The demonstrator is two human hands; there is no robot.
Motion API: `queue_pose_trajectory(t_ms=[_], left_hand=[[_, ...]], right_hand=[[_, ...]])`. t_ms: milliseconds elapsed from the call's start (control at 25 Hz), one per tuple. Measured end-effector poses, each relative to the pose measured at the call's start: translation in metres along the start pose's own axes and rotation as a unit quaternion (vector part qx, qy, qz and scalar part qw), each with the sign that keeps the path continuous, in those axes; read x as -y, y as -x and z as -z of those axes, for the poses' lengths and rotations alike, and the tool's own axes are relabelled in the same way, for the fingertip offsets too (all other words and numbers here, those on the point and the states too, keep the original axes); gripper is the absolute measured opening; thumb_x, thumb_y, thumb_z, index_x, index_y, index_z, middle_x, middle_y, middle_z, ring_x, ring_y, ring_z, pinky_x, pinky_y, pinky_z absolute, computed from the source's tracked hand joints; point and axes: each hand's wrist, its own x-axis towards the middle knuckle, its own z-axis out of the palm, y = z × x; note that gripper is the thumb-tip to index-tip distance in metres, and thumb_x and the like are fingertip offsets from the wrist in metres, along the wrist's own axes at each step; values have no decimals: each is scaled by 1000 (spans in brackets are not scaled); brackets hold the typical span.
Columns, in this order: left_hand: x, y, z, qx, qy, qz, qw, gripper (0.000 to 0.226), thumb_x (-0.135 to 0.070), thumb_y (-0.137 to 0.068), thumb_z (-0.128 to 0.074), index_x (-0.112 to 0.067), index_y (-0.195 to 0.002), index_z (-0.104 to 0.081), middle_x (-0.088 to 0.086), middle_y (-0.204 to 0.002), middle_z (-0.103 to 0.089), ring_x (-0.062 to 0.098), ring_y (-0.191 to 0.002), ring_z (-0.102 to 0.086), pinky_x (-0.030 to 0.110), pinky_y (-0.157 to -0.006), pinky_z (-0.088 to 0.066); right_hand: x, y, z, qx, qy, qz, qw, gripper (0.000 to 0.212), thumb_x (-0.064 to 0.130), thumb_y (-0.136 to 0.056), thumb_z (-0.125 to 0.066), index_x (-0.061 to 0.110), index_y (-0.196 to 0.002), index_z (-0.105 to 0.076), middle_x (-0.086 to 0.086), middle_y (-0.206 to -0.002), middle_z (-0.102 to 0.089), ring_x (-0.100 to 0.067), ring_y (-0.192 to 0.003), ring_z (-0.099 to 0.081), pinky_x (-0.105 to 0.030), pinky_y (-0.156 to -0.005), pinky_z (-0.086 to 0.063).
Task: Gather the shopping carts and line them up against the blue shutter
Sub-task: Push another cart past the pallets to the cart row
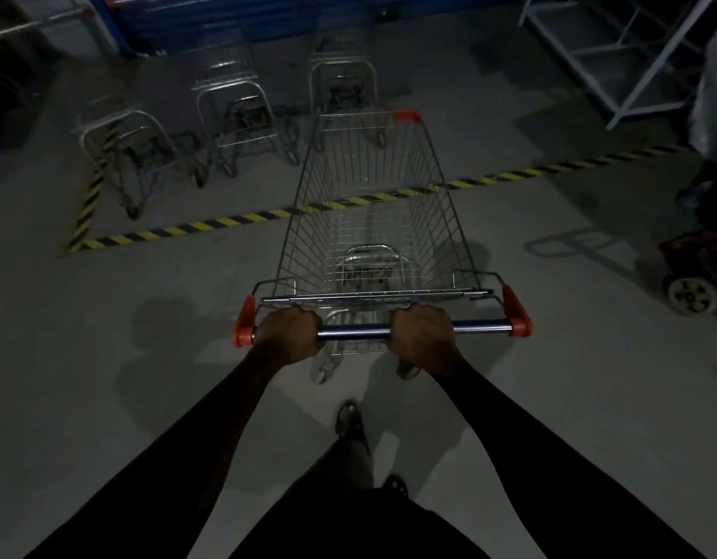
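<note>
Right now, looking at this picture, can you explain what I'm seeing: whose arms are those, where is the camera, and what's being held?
The camera sits on a person's head, looking forward and down, so the arms are that person's own. The left hand and right hand both grip the handle bar of a wire shopping cart whose basket looks empty. On the floor ahead runs a yellow-and-black stripe; beyond it three more carts stand near the blue shutter. A metal rack stands at upper right.
</note>
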Motion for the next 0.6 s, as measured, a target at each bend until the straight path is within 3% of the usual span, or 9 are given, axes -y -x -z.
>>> queue_pose_trajectory(t_ms=[40, 160, 240, 320, 480, 600], left_hand=[[-6, -17, 6, -6, -4, -7, 1000, 29, -45, -80, -55, -23, -94, -67, 5, -96, -70, 28, -90, -67, 34, -76, -51], [-20, -69, 20, -22, -4, -25, 999, 28, -44, -79, -56, -23, -93, -67, 5, -94, -70, 27, -89, -67, 34, -75, -51], [-30, -110, 29, -32, -5, -39, 999, 28, -44, -77, -57, -23, -91, -67, 5, -91, -71, 26, -88, -68, 34, -74, -51], [-37, -154, 39, -45, -8, -53, 998, 28, -44, -75, -57, -22, -89, -67, 4, -89, -71, 25, -86, -68, 34, -73, -52], [-50, -241, 61, -53, 4, -79, 995, 31, -47, -74, -54, -21, -84, -68, 4, -83, -71, 25, -81, -68, 32, -70, -51], [-61, -305, 75, -60, 2, -98, 993, 40, -48, -70, -40, -18, -73, -66, 6, -71, -68, 28, -70, -68, 34, -64, -53]], right_hand=[[-14, -10, 1, 1, 7, -6, 1000, 19, 32, -57, -70, 15, -61, -62, -4, -61, -65, -24, -55, -63, -24, -53, -45], [-52, -43, 2, 44, -6, -8, 999, 22, 35, -72, -57, 16, -78, -65, -5, -82, -70, -25, -77, -68, -27, -63, -46], [-83, -71, -1, 24, -16, -24, 999, 26, 37, -73, -57, 16, -85, -68, -6, -87, -70, -28, -81, -68, -29, -68, -48], [-112, -100, -1, 6, -15, -46, 999, 26, 37, -70, -61, 15, -81, -69, -8, -80, -70, -31, -74, -68, -31, -65, -49], [-168, -160, -9, -63, 10, -29, 998, 24, 36, -48, -69, 16, -52, -57, -5, -48, -54, -26, -40, -54, -23, -45, -42], [-212, -203, -17, -158, 32, -6, 987, 23, 35, -65, -53, 16, -53, -50, -5, -47, -48, -23, -38, -48, -23, -44, -38]])
